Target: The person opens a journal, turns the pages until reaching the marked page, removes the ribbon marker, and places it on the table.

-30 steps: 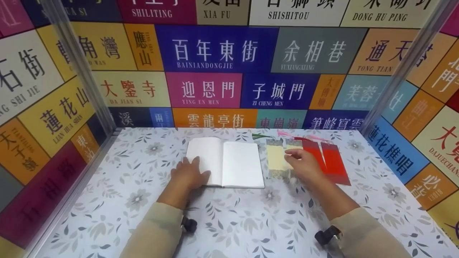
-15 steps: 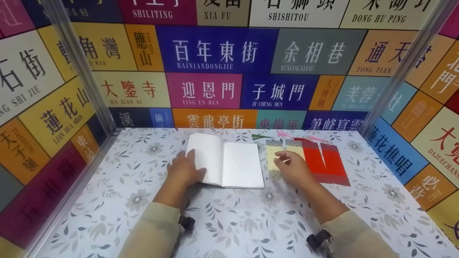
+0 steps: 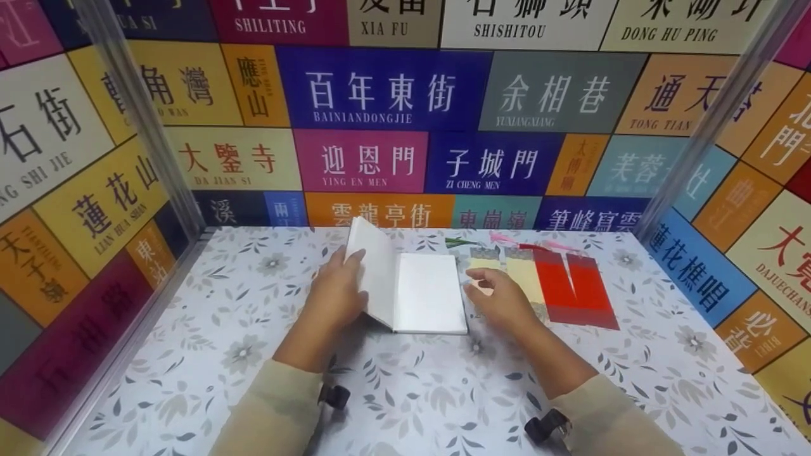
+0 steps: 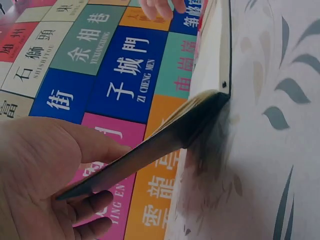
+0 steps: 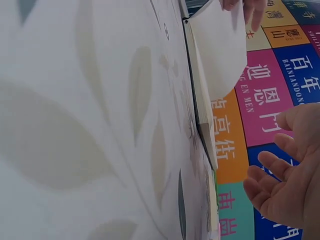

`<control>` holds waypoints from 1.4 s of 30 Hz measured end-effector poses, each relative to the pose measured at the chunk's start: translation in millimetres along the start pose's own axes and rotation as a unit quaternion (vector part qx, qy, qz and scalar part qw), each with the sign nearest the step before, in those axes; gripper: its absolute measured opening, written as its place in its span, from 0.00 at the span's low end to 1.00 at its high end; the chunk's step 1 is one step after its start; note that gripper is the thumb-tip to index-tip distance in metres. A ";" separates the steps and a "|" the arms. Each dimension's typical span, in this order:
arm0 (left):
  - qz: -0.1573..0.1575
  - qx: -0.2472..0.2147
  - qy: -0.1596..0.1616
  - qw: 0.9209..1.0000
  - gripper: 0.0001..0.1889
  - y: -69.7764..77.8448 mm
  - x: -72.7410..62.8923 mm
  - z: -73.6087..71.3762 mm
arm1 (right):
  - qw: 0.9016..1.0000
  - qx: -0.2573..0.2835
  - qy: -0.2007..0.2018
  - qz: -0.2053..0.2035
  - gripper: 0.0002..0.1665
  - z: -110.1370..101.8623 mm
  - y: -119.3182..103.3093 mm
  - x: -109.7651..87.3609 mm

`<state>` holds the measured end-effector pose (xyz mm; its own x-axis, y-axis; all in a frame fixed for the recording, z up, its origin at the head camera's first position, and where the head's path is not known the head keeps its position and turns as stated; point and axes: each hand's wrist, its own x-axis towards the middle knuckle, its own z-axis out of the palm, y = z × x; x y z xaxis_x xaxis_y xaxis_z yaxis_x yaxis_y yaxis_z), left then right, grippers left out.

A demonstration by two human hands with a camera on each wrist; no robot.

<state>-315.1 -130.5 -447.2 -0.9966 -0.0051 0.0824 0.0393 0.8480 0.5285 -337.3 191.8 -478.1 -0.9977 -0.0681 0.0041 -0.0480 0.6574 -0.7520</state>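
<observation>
A notebook (image 3: 429,294) with blank white pages lies open on the table, its left half tilted up off the surface. My left hand (image 3: 332,291) grips that raised half by its outer edge. In the left wrist view, the thumb is on one side of the dark cover (image 4: 145,155) and the fingers are on the other. Just right of the notebook, my right hand (image 3: 504,304) hovers with loosely bent fingers and holds nothing. It partly hides a cream bookmark (image 3: 485,262). A second cream bookmark (image 3: 523,278) lies beside it.
Two red bookmarks (image 3: 594,291) lie to the right of the cream ones. Green, pink and red tassels (image 3: 504,239) trail at their top ends. A floral cloth (image 3: 405,392) covers the table, and sign-printed panels (image 3: 383,85) enclose it at the back and sides.
My left hand has raised the notebook's left half from nearly flat to a steep tilt. My right hand has moved left across the cream bookmarks toward the notebook.
</observation>
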 end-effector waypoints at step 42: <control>0.133 -0.013 0.019 0.991 0.45 35.2 -14.0 30.0 | 0.969 -0.004 -0.075 -0.235 0.38 31.3 -54.7 -13.9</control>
<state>-302.0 -84.6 -455.1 -0.9472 0.1966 0.2534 0.3030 0.8078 0.5056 -319.3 133.3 -457.6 -0.8475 -0.4690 0.2486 -0.4961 0.5332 -0.6852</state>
